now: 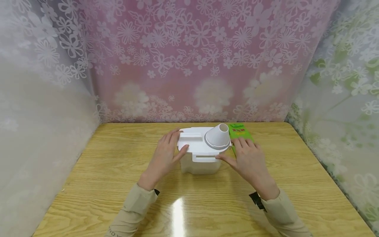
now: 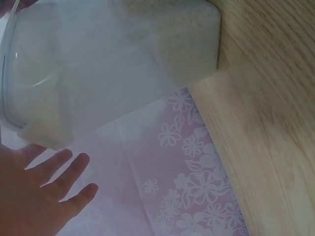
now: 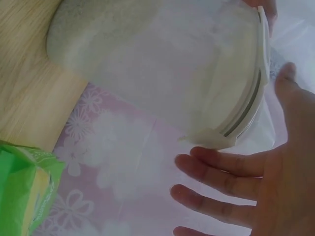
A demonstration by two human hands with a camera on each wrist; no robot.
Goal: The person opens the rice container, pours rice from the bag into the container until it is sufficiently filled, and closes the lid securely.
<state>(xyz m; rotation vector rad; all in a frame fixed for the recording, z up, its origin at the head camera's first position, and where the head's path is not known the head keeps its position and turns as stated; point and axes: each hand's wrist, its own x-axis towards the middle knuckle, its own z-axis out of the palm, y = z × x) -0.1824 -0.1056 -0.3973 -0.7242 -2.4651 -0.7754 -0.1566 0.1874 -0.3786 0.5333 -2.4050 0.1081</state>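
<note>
In the head view a clear plastic storage container (image 1: 199, 168) stands upright on the table. Its white lid (image 1: 192, 147) bears a raised handle (image 1: 190, 137) and a white cone-shaped spout (image 1: 217, 136). Pale grains (image 3: 108, 19) show low inside it in the right wrist view. My left hand (image 1: 164, 156) is at the lid's left end, thumb over the top and extended fingers along the side clip. At the other end, my right hand (image 1: 248, 161) has its thumb at the front clip (image 1: 205, 158) and its extended fingers by the right clip.
A green packet (image 1: 240, 131) lies behind and right of the container, partly hidden by the right hand. The wooden table (image 1: 124, 158) ends at a pink flowered curtain (image 1: 165, 72) at the back. Pale curtains hang on both sides.
</note>
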